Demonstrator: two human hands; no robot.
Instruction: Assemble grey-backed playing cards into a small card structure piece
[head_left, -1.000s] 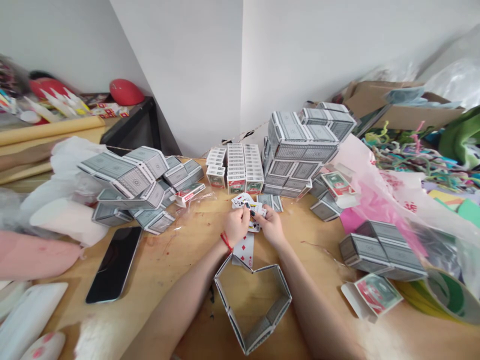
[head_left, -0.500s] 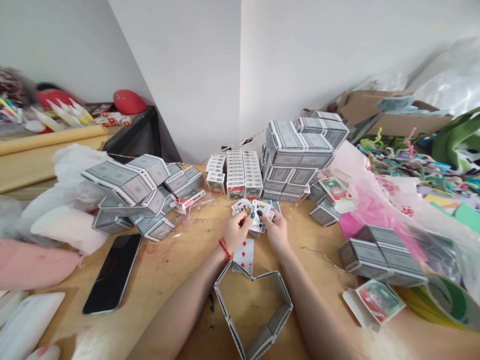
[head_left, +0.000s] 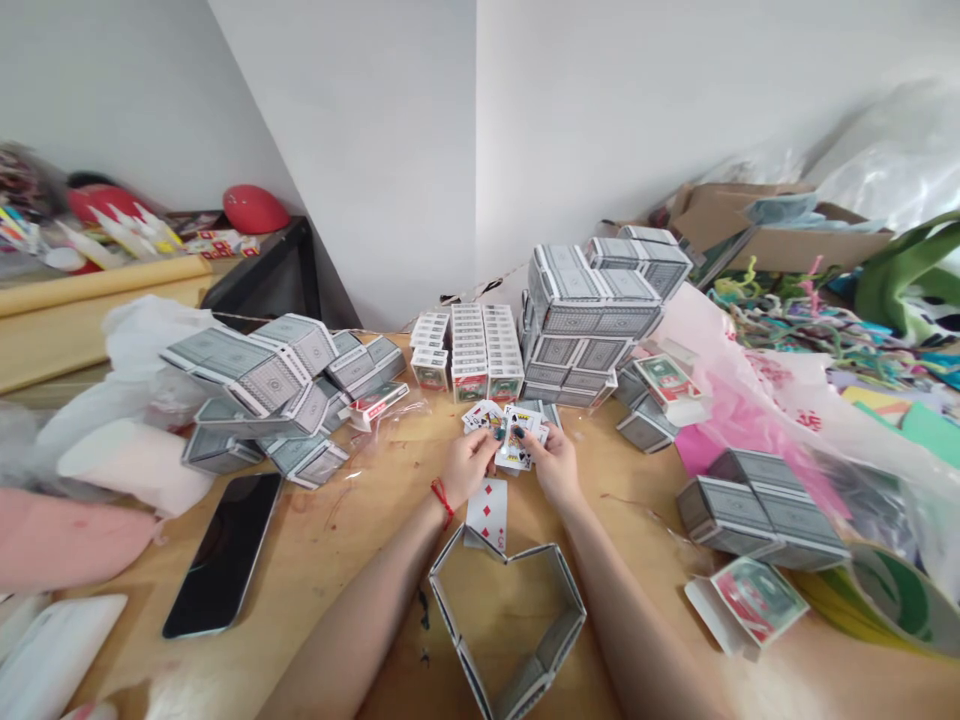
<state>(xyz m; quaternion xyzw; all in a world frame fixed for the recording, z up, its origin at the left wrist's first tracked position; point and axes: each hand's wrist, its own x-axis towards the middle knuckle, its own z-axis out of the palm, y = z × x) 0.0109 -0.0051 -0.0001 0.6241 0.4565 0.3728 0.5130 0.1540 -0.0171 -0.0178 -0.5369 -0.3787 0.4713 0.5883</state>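
Observation:
Both my hands are closed on playing cards over the middle of the table. Between the thumb and fingers of my left hand [head_left: 469, 462] is a small fan of face-up cards [head_left: 481, 414]. My right hand [head_left: 556, 464] pinches more playing cards [head_left: 517, 452], a king among them, with the thumb on top. A loose diamond card [head_left: 487, 512] lies face up just below my hands. Between my forearms stands a heart-shaped ring of folded cards [head_left: 568, 648], its notch touching or close to the diamond card.
Folded-card blocks are stacked at left [head_left: 259, 365] and right [head_left: 592, 300]. Rows of card boxes [head_left: 469, 350] stand at the back. A phone [head_left: 223, 555] lies left. An opened card box [head_left: 757, 600], another card block [head_left: 761, 515] and a tape roll [head_left: 889, 600] sit right.
Both hands stay on the cards, with only a small shift of the left hand and its fingers. The whole view has moved slightly.

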